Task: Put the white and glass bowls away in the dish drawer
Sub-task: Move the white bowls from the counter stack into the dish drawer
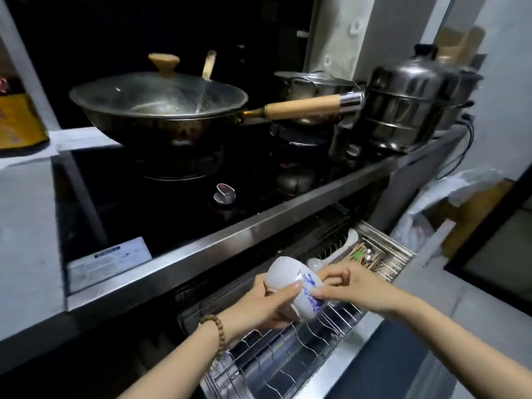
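Two hands hold one white bowl point(280, 273), glossy, blue-patterned on its side and tipped over, just above the wire rack of the single open dish drawer point(288, 361) under one lidded wok point(158, 108): left hand point(267, 306) grips it, right hand point(354, 286) pinches its patterned side.

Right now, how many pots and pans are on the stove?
3. A dark wok with a glass lid on the left burner, a small steel pot behind its wooden handle, a tall steel steamer at right. Another steel pot may sit partly hidden behind it.
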A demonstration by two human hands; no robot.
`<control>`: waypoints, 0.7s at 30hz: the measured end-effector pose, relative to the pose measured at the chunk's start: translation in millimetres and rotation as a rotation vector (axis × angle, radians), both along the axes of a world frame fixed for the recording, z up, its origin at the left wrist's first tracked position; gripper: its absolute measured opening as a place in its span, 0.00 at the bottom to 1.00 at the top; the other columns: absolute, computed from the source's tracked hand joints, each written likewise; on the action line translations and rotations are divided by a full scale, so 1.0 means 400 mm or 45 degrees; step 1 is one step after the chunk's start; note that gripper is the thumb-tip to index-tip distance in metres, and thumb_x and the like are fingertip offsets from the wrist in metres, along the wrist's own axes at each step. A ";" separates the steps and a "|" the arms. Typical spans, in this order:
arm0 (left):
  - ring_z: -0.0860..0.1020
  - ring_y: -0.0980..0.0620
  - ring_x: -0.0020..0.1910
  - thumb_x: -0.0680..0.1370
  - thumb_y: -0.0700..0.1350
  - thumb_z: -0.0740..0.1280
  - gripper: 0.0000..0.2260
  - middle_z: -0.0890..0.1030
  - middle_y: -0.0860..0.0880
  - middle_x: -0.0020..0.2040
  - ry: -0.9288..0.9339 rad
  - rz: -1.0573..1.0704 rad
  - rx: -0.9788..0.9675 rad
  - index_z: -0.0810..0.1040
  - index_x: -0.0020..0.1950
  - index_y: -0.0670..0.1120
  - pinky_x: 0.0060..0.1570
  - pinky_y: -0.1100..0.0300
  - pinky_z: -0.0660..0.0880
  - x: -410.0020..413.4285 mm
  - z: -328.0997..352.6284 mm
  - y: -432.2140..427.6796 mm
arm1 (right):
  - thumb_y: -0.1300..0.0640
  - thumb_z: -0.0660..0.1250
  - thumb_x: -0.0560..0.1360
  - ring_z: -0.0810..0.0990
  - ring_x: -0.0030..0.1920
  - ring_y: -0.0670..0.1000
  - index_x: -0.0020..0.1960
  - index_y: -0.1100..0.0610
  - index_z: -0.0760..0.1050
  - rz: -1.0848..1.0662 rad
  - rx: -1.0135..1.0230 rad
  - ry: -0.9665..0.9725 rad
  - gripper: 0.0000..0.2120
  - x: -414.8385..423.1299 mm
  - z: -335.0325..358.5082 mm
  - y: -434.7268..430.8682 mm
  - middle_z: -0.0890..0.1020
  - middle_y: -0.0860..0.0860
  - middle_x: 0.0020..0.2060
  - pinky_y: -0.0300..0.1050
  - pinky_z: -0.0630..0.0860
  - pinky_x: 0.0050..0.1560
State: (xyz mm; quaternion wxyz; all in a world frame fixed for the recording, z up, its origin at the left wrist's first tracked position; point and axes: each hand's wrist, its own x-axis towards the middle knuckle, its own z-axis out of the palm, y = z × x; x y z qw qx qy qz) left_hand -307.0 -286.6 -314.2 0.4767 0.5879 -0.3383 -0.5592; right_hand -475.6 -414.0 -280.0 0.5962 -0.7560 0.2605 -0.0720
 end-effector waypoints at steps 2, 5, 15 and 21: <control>0.83 0.53 0.48 0.56 0.67 0.73 0.41 0.77 0.47 0.57 0.005 0.020 0.101 0.62 0.62 0.51 0.49 0.55 0.81 0.008 -0.079 -0.045 | 0.55 0.75 0.68 0.84 0.42 0.48 0.48 0.62 0.82 -0.034 0.049 0.097 0.13 0.014 -0.067 -0.043 0.85 0.62 0.45 0.36 0.79 0.46; 0.83 0.52 0.49 0.54 0.66 0.74 0.43 0.77 0.47 0.56 0.099 0.085 0.193 0.62 0.62 0.50 0.49 0.54 0.81 0.028 -0.175 -0.098 | 0.61 0.72 0.72 0.83 0.43 0.49 0.49 0.64 0.81 -0.044 0.071 0.233 0.08 0.047 -0.141 -0.091 0.84 0.61 0.45 0.36 0.79 0.45; 0.83 0.54 0.42 0.66 0.56 0.74 0.24 0.79 0.51 0.49 0.064 0.207 0.299 0.68 0.56 0.52 0.39 0.63 0.79 0.089 -0.440 -0.260 | 0.60 0.73 0.71 0.72 0.37 0.52 0.40 0.63 0.80 0.151 -0.064 0.462 0.06 0.161 -0.319 -0.253 0.77 0.58 0.35 0.45 0.67 0.41; 0.74 0.56 0.30 0.69 0.60 0.70 0.22 0.80 0.49 0.37 -0.100 0.136 0.325 0.71 0.54 0.48 0.34 0.64 0.74 0.106 -0.516 -0.314 | 0.63 0.73 0.71 0.72 0.25 0.34 0.32 0.54 0.76 0.080 0.027 0.446 0.12 0.182 -0.415 -0.301 0.77 0.41 0.23 0.26 0.69 0.33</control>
